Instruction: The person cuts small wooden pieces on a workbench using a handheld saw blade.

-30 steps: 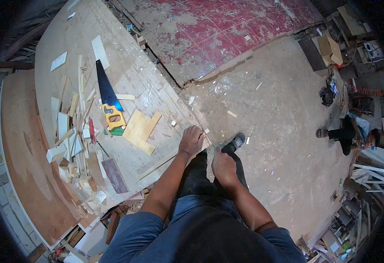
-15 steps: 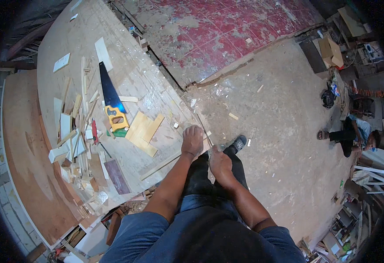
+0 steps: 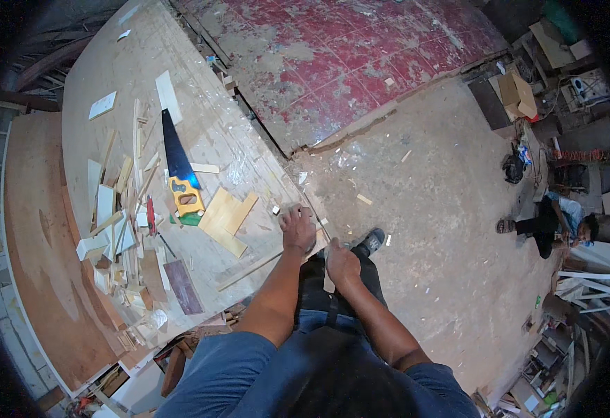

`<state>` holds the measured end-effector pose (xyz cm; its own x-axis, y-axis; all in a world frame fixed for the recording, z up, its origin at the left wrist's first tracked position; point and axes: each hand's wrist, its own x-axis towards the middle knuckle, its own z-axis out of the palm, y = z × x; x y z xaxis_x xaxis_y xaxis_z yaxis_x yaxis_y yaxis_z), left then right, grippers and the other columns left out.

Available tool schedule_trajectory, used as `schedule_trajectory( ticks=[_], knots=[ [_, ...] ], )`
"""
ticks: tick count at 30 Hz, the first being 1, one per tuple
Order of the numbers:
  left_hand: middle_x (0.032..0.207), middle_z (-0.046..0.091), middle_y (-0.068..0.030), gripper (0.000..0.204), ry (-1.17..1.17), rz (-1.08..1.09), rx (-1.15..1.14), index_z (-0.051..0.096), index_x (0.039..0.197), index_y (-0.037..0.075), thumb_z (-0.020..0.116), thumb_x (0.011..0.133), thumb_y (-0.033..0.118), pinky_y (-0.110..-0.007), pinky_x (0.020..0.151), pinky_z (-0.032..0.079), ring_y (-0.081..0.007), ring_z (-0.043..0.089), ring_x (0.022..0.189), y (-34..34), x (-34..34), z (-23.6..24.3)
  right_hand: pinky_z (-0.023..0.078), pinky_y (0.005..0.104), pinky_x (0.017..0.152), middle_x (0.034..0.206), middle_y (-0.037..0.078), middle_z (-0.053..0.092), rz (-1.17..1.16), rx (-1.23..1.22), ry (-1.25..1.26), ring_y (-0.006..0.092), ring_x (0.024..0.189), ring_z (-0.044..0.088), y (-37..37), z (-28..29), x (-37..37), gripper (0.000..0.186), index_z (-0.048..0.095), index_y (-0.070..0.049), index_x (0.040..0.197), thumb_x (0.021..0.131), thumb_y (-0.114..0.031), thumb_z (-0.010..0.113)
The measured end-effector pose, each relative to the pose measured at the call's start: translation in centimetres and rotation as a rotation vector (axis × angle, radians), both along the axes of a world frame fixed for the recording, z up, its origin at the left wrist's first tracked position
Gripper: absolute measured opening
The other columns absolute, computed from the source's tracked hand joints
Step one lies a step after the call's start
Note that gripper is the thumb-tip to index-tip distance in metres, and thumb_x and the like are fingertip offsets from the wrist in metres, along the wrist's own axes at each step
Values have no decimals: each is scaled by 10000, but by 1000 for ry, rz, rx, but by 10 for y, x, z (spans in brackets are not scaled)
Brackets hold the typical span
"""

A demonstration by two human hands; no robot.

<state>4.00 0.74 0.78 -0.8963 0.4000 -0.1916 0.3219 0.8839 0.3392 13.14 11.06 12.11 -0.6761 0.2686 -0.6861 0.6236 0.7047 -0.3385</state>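
My left hand (image 3: 296, 228) presses down at the table's near right edge, fingers bent over a long thin wooden strip (image 3: 249, 272). The strip runs from the lower left under this hand, and a pale end shows past it. Closed around a slim tool is my right hand (image 3: 343, 263), just off the edge. A thin dark length of the tool reaches forward beside the left hand; a pale end (image 3: 329, 283) sticks out below the fist. Its exact kind cannot be made out. A small white block (image 3: 275, 210) lies near my left fingertips.
On the table (image 3: 207, 139) lie a yellow-handled handsaw (image 3: 179, 164), a light plywood piece (image 3: 225, 219), a red-handled tool (image 3: 151, 216) and a heap of wood offcuts (image 3: 113, 226). A person (image 3: 562, 223) sits at the far right. Scraps litter the concrete floor (image 3: 423, 230).
My right hand, with the slim tool, has drawn back slightly toward me and left, baring the tool's pale lower end. My left hand has shifted a little left, fingers more spread.
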Motion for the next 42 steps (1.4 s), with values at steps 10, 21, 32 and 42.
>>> schedule_trajectory(
  ticks=[10,21,32,42],
  knots=[
    [1229,458,-91,285,124,76,27,563,1064,168,570,779,166,-478,998,266,-305,397,1182,4,5,-6,517,512,796,954,306,656,-31,-24,-38,432,909,663,4,16,-5,283,496,45,1134,932,-118,384],
    [1175,446,-98,285,53,69,-63,548,1046,162,574,763,142,-500,1027,239,-318,389,1154,3,3,0,506,510,832,1009,303,645,-89,-77,-127,429,970,645,2,19,-14,270,517,35,1093,941,-147,389],
    [1208,435,-106,325,30,39,-62,539,1076,153,582,754,150,-510,1049,232,-328,380,1177,12,5,1,530,511,792,936,290,663,-115,-34,-87,438,895,665,-1,-24,-24,291,504,49,1120,902,-132,441],
    [1198,433,-114,340,27,27,-65,532,1070,148,601,737,157,-518,1031,245,-333,387,1171,12,-1,5,514,512,830,1013,318,639,-114,-83,-76,432,975,647,3,-25,-45,321,498,67,1148,918,-144,423]
  ],
)
